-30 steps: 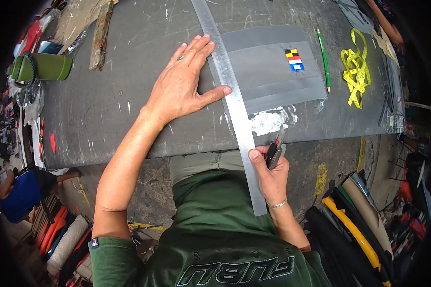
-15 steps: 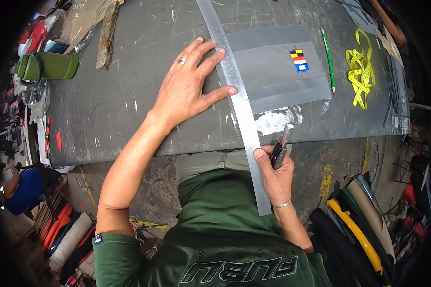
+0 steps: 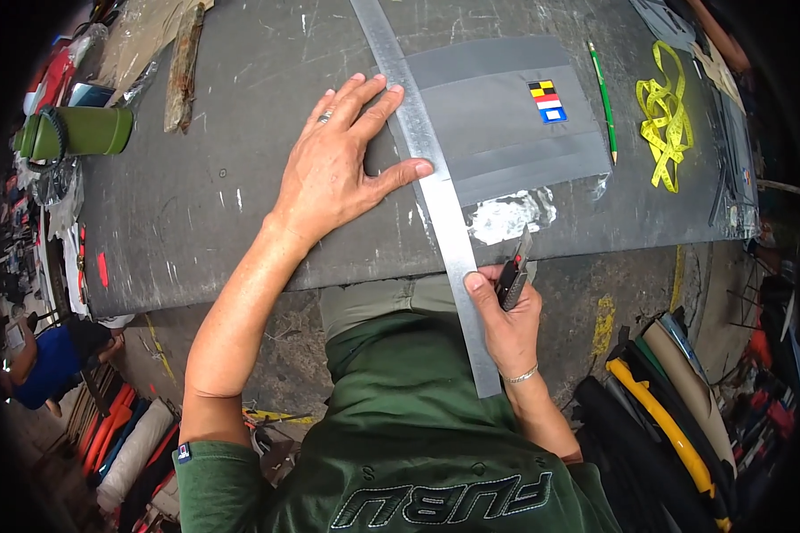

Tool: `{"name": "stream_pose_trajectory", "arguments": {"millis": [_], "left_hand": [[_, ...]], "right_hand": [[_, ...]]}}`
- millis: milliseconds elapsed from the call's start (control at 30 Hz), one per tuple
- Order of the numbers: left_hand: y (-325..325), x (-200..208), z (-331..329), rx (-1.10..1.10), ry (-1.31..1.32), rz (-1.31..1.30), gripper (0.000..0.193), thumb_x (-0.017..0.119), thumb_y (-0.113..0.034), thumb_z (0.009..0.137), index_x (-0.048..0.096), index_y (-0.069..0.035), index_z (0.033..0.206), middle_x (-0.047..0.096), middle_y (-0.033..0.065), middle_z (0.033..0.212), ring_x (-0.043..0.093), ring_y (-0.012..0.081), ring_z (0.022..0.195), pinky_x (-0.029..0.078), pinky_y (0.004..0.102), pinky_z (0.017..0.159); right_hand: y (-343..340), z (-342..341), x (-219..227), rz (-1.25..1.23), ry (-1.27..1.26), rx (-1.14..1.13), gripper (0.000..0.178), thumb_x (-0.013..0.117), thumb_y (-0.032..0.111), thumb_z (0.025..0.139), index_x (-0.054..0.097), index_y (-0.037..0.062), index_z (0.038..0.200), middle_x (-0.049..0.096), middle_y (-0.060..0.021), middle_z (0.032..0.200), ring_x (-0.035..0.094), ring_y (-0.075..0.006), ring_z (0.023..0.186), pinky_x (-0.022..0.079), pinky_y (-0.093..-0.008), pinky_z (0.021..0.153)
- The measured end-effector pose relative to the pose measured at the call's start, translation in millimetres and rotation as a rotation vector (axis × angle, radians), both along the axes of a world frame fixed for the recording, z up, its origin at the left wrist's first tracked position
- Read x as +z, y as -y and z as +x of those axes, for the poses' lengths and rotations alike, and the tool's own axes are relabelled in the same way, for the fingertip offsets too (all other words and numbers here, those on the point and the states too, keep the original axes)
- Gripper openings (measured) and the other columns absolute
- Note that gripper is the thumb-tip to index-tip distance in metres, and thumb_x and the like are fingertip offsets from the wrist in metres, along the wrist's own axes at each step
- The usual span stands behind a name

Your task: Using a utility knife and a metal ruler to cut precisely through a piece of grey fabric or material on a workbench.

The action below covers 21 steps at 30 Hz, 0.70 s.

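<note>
Across the near edge of the tabletop (image 3: 240, 231), right of its middle, a long metal ruler (image 3: 449, 222) runs toward the far edge, its near end overhanging in front of the person. Beneath and to the right of it lies a grey fabric panel (image 3: 484, 115) with a small coloured patch (image 3: 548, 102); the ruler crosses its left side. The left hand (image 3: 333, 169) is spread wide, thumb on the ruler and the index fingertip at its left edge. The right hand (image 3: 514, 333) is closed, pinching the ruler's overhanging part under the thumb while also holding a utility knife (image 3: 512, 280), blade out and pointing toward the tabletop.

Steadying the ruler seems to be the step in hand. It would go best with the spread hand's pressure even along the metal, the panel flat beneath and the overhanging end not pushed down, as that could lift the rest. The left thumb reaches across to the ruler's right side, so keeping it back from that edge looks wise, as does keeping the blade angled away from fingers and cloth while the right hand does two jobs.

Near the tabletop's left edge is a green bottle (image 3: 98, 131) with a dark strap around it; whether it stands or lies is hard to tell, and its contents are hidden. Crumpled clear plastic (image 3: 62, 182) sits just beside it, with nothing identifiable inside.
</note>
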<state>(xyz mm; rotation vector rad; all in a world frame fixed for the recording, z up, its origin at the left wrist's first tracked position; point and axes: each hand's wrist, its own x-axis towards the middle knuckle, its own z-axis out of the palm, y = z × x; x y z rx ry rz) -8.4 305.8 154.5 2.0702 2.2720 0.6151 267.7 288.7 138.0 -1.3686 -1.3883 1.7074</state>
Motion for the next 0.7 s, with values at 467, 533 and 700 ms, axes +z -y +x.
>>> {"name": "stream_pose_trajectory", "arguments": {"millis": [467, 533, 700], "left_hand": [[-0.1, 0.6, 2.3, -0.009, 0.011, -0.009, 0.090, 0.076, -0.067, 0.080, 0.059, -0.006, 0.144, 0.053, 0.0178, 0.152, 0.044, 0.0351, 0.147, 0.031, 0.0518, 0.124], [-1.0, 0.7, 2.5, -0.007, 0.010, 0.018, 0.090, 0.077, -0.066, 0.080, 0.059, -0.005, 0.143, 0.053, 0.0175, 0.152, 0.044, 0.0356, 0.146, 0.032, 0.0518, 0.123], [-3.4, 3.8, -0.1, -0.023, -0.001, 0.000, 0.088, 0.080, -0.063, 0.080, 0.060, -0.006, 0.143, 0.056, 0.0149, 0.151, 0.044, 0.0342, 0.147, 0.032, 0.0502, 0.124]], "right_hand": [[-0.6, 2.6, 2.8, -0.042, 0.018, 0.008, 0.021, 0.081, 0.020, 0.094, 0.073, 0.0008, 0.096, 0.065, 0.0057, 0.082, 0.053, -0.0036, 0.075, 0.044, -0.0224, 0.069], [-1.3, 1.9, 3.2, -0.046, 0.026, 0.007, 0.020, 0.081, 0.020, 0.094, 0.073, 0.0009, 0.096, 0.065, 0.0060, 0.081, 0.053, -0.0035, 0.075, 0.043, -0.0223, 0.069], [-1.0, -0.3, 2.8, -0.063, -0.024, -0.009, 0.020, 0.081, 0.019, 0.094, 0.074, 0.0006, 0.097, 0.063, 0.0068, 0.080, 0.052, -0.0030, 0.074, 0.042, -0.0219, 0.067]]}}
